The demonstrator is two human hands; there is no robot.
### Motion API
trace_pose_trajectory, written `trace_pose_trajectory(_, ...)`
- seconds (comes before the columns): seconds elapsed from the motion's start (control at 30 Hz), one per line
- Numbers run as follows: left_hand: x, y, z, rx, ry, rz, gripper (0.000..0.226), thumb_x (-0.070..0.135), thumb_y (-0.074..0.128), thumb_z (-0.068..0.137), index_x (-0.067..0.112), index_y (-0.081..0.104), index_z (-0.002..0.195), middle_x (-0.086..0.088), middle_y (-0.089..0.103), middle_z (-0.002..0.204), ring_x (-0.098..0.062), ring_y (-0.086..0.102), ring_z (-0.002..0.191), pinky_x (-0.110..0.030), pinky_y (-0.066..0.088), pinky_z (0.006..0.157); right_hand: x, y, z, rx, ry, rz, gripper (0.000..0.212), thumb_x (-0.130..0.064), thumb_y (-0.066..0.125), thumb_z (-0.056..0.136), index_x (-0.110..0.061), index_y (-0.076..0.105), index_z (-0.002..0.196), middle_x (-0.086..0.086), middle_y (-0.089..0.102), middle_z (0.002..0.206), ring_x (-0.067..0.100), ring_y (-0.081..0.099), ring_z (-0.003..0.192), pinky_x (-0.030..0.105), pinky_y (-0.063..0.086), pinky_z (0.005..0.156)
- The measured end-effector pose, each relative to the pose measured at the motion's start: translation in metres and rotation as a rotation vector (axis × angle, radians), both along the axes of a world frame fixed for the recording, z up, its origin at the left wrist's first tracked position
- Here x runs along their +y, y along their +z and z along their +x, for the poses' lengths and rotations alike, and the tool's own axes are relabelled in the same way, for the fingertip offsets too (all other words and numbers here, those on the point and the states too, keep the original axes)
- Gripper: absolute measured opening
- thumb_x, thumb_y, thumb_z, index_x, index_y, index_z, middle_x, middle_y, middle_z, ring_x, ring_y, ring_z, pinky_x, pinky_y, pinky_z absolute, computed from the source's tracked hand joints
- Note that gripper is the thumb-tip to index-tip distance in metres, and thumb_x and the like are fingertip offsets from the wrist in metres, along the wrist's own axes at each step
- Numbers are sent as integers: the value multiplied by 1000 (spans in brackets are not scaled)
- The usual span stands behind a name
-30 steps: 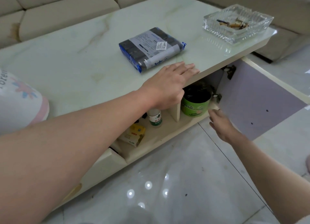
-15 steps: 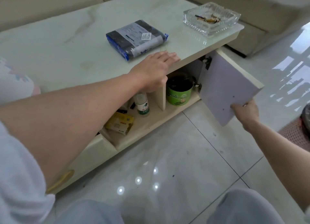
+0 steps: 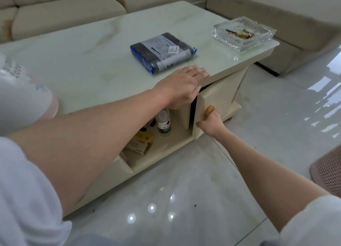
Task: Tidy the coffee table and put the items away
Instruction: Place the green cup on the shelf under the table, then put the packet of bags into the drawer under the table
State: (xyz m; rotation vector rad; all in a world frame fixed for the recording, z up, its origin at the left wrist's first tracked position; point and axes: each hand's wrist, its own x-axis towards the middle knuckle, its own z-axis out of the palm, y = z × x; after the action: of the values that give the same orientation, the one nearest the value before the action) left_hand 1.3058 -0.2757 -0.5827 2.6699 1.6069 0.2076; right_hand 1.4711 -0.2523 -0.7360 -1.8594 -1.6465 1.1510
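Observation:
My left hand (image 3: 181,88) lies flat, palm down, on the front edge of the pale marble coffee table (image 3: 88,61), holding nothing. My right hand (image 3: 212,123) grips the lower edge of the cream cabinet door (image 3: 215,100), which stands almost shut with only a dark gap at its left. A dark plastic-wrapped package (image 3: 162,51) with a white label lies on the tabletop just beyond my left hand. A glass ashtray (image 3: 244,33) holding butts sits at the table's right corner.
The open shelf under the tabletop holds a small white bottle (image 3: 163,124) and a yellow box (image 3: 141,145). A beige sofa (image 3: 73,11) runs behind and right of the table. A pink perforated basket (image 3: 328,170) stands on the glossy tiled floor at right.
My right hand has swung the cabinet door from wide open to nearly shut, hiding the green tub inside. My left hand has stayed on the table edge.

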Motion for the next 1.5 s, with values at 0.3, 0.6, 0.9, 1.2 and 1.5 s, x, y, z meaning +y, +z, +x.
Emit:
trace_pose_trajectory(0.3,2,-2,0,-39,-25,-9,52,27,31,105,15,28,155,-6,22,164,-21,7,153,-30,4,121,12,33,-2,-132,152,-108,49,-9,52,89,2,40,136,18,56,126,35,57,112,42,50,91)
trace_pose_trajectory(0.6,-19,11,-13,-288,379,383,48,27,37,101,17,39,148,-14,20,163,-38,3,152,-49,4,123,33,158,-16,26,65,696,27,-33,56,88,-19,64,109,-3,66,102,12,61,94,29,50,85)
trace_pose_trajectory(0.9,-11,37,-52,-1387,1037,-89,36,18,56,93,5,55,126,-8,63,109,-24,59,90,-29,48,69,92,178,-91,56,34,271,67,-50,55,88,-5,49,136,10,58,123,27,54,105,28,40,76)
trace_pose_trajectory(1.2,-72,56,-60,-1651,988,-399,31,20,76,86,6,64,112,-11,74,98,-20,72,76,-32,63,67,28,177,-54,246,334,305,13,-33,74,81,-21,72,78,-8,59,64,8,50,61,15,39,51)
trace_pose_trajectory(1.5,-218,22,-69,-1741,820,-461,25,16,72,88,17,67,113,-3,78,102,-19,75,89,-33,62,76,-107,146,-84,665,266,508,48,-47,82,72,-39,61,115,-3,66,108,0,65,84,18,54,74)
